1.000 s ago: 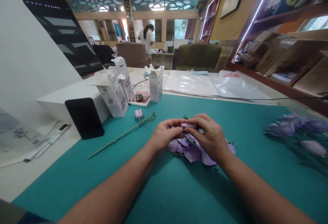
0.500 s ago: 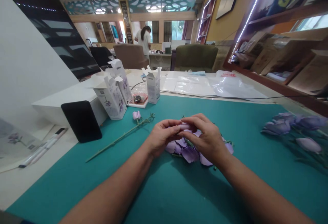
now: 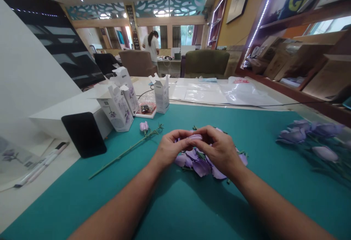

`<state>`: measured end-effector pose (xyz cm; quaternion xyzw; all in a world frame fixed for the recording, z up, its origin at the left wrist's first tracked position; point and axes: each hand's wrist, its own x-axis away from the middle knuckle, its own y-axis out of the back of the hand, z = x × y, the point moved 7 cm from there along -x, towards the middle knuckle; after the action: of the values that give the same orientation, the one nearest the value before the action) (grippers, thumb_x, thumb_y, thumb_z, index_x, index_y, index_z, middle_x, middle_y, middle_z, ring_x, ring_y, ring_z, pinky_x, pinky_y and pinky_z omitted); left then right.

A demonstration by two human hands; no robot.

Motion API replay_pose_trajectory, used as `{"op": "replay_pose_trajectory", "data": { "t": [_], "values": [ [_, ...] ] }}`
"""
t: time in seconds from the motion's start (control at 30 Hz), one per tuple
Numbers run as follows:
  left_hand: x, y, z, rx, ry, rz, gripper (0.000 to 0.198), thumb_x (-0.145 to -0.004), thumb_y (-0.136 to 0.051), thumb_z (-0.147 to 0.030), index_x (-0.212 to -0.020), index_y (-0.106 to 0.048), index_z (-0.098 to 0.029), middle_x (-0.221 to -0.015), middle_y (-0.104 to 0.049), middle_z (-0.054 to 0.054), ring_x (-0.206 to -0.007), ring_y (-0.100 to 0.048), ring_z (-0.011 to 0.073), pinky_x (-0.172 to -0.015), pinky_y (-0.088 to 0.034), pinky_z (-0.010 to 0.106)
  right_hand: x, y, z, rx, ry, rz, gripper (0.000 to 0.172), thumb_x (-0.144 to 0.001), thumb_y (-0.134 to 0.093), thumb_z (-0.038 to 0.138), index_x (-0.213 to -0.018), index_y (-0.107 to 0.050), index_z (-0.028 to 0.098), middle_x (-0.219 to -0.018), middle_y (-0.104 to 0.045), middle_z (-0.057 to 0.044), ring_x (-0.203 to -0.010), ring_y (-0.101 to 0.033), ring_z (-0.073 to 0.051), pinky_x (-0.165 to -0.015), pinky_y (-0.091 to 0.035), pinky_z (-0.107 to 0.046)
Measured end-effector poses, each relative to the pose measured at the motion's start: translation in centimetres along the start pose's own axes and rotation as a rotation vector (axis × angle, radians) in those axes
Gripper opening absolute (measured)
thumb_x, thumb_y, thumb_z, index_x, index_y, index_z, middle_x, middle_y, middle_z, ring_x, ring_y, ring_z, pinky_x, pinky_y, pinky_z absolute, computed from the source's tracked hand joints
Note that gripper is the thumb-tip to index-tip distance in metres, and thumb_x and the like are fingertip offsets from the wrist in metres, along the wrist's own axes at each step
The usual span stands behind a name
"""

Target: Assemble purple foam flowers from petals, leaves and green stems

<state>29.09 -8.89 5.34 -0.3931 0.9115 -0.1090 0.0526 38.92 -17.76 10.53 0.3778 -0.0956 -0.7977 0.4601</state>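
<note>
Between my two hands is a small purple petal piece (image 3: 195, 137), pinched by fingers from both sides. My left hand (image 3: 171, 146) closes on its left end, and my right hand (image 3: 219, 148) holds its right side. Below and behind the hands, a pile of loose purple petals (image 3: 201, 167) with green parts lies on the green mat (image 3: 175, 210); the hands hide part of it. A green stem (image 3: 126, 153) lies to the left, beside a small purple bud (image 3: 144, 126).
Open white boxes (image 3: 116, 108), (image 3: 161, 95) stand at the back left near a black tablet (image 3: 83, 134). Pens (image 3: 41, 165) lie at far left. Purple flowers (image 3: 294, 134) rest at right. Clear plastic bags (image 3: 241, 92) lie behind the mat. A person (image 3: 150, 46) stands far back.
The view has shifted slightly, so the whole scene sits a little lower and farther left. Both hands still hold the petal piece, which now shows more plainly between the fingertips.
</note>
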Motion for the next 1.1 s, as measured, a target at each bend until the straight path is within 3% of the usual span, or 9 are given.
{"op": "replay_pose_trajectory", "data": {
  "t": [0.3, 0.6, 0.87, 1.1],
  "values": [
    [0.6, -0.1, -1.3, -0.206, -0.155, 0.012, 0.033, -0.064, -0.076, -0.036, -0.085, -0.069, -0.012, -0.07, -0.065, 0.002, -0.066, -0.058, 0.0128, -0.065, -0.047, 0.025, -0.1, 0.3, 0.2, 0.046, 0.017, -0.021, 0.011, -0.08, -0.065, 0.03, -0.082, -0.066, 0.019, -0.07, -0.067, -0.001, -0.063, -0.06, -0.014, -0.056, -0.045, -0.024],
    [1.7, -0.8, -2.7, -0.44, -0.327, -0.024, 0.021, -0.076, -0.066, -0.034, -0.085, -0.067, -0.015, -0.08, -0.068, 0.004, -0.073, -0.059, 0.0147, -0.069, -0.047, 0.025, 0.3, 0.3, 0.6, 0.086, 0.072, -0.006, 0.009, -0.083, -0.06, 0.028, -0.082, -0.064, 0.02, -0.068, -0.064, 0.0, -0.062, -0.057, -0.014, -0.056, -0.042, -0.023],
    [1.3, -0.4, -1.9, -0.524, -0.352, -0.024, 0.024, -0.08, -0.061, -0.033, -0.098, -0.066, -0.017, -0.084, -0.067, 0.004, -0.076, -0.059, 0.0156, -0.07, -0.046, 0.025, -0.1, -0.2, -0.5, -0.16, 0.01, 0.052, 0.015, -0.08, -0.063, 0.033, -0.086, -0.065, 0.019, -0.078, -0.069, -0.003, -0.069, -0.062, -0.016, -0.06, -0.05, -0.027],
    [1.8, -1.4, -2.9, -0.849, -0.505, 0.056, 0.02, -0.087, -0.051, -0.032, -0.091, -0.066, -0.018, -0.083, -0.066, 0.005, -0.08, -0.058, 0.0171, -0.077, -0.043, 0.027, -0.4, 0.1, -0.3, 0.177, 0.113, 0.148, 0.017, -0.085, -0.057, 0.035, -0.091, -0.067, 0.022, -0.081, -0.072, -0.003, -0.071, -0.065, -0.017, -0.062, -0.048, -0.027]
  ]
}}
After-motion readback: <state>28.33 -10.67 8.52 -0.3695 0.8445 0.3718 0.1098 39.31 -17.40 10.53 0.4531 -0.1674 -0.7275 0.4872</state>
